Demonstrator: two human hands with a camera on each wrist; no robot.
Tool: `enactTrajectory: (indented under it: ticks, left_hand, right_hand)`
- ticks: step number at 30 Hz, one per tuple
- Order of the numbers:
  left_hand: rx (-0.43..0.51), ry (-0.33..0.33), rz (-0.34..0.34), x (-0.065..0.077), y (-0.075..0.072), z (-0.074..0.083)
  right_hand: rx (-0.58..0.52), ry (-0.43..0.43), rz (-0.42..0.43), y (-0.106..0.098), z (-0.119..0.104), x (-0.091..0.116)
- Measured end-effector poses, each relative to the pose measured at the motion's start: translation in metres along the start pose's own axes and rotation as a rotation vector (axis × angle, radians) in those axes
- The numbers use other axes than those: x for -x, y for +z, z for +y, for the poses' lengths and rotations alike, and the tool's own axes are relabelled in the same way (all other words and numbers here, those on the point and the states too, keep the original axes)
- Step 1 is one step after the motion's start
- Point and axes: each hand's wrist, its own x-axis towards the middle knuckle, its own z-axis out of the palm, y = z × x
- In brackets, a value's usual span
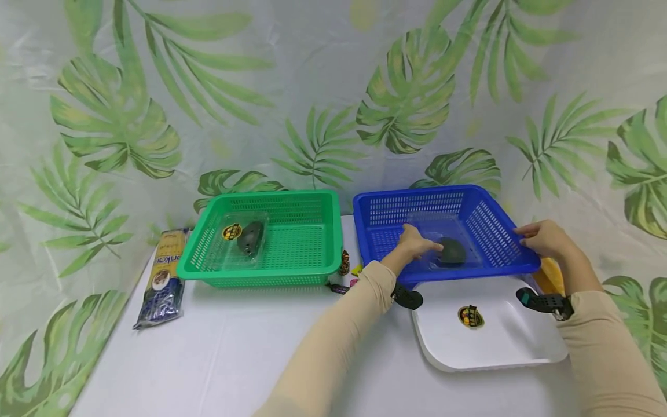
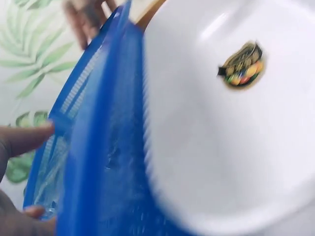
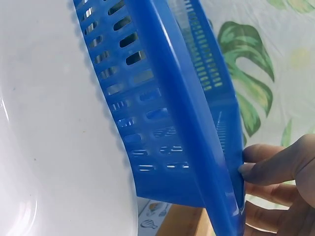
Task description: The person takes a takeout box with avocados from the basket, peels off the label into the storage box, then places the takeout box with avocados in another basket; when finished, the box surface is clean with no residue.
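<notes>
We see the left hand (image 1: 416, 243) reaching into the blue basket (image 1: 495, 270), fingers spread over a clear package (image 1: 440, 229) with a dark lump (image 1: 452, 253) inside. Left grip reads as loose, not clenched; we can't tell whether a fingertip touches the plastic. Right hand (image 1: 544, 240) has its grip on the basket's right rim, at the corner. The package sits inside the blue basket, and the basket stands behind a white tray (image 1: 500, 347) on the desk (image 1: 224, 353).

Only the head view gives us the left part of the desk — green basket (image 1: 297, 243) with another clear package (image 1: 241, 240), plus a long printed packet (image 1: 164, 278) beside it. The left wrist view is blurred, but shows the tray's sticker (image 2: 242, 65) larger, with the right hand's fingers at the far rim. The right wrist view adds the slotted basket wall up close, a brown edge (image 3: 182, 221) and a small printed patch (image 3: 150, 216) under it; the head view shows an orange thing (image 1: 549, 277) near that spot, and we can't tell if it's the same.

Counts: two hands, two baskets, two clear packages — one per basket — one tray, one long packet. Small wrapped items (image 1: 344, 263) sit between the baskets, partly hidden, so we can't count those.
</notes>
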Motion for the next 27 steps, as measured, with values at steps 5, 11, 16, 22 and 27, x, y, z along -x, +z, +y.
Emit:
enactTrajectory:
  ticks: [5, 11, 16, 22, 27]
  left_hand:
    - [-0.127, 0.141, -0.129, 0.011, 0.020, 0.007]
    - [-0.073, 0.161, -0.319, 0.011, 0.029, 0.007]
    - [-0.038, 0.234, -0.245, 0.008, 0.016, -0.007]
    - [0.229, 0.385, -0.161, -0.001, -0.046, -0.026]
    - [0.375, 0.516, -0.110, -0.003, -0.140, -0.061]
  right_hand:
    - [0.004, -0.018, -0.005, 0.000, -0.002, 0.001]
    - [0.007, -0.044, -0.002, -0.001, -0.003, 0.000]
    - [0.008, -0.030, -0.007, -0.001, -0.002, 0.002]
    - [0.001, -0.006, -0.016, 0.000, -0.002, 0.004]
    - [0.020, -0.025, -0.014, 0.002, -0.001, 0.003]
